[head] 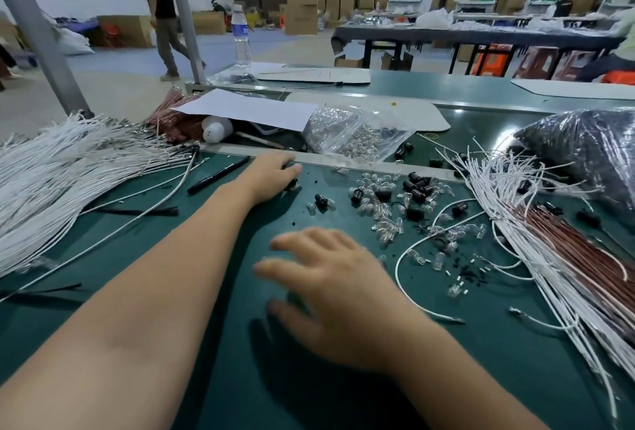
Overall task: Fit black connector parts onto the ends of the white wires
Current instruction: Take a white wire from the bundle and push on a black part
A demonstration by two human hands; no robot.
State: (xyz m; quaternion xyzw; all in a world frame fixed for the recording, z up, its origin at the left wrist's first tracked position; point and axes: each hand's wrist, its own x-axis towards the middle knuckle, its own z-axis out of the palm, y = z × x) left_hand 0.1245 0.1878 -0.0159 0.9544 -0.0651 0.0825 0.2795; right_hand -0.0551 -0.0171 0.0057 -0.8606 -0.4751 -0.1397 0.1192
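left hand reaching forward, right hand spread

**One head-worn view, looking forward and down**

A single wide-angle camera sits on the person's head, tilted down over a green surface close beneath it. Both forearms reach in from the bottom edge, so the hands appear large and near. The upper part of the frame looks outward across a workshop floor to distant stacked cardboard boxes. Straight edges bow toward the frame's borders.

Small black connector parts lie scattered on the green bench between two heaps of white wires.
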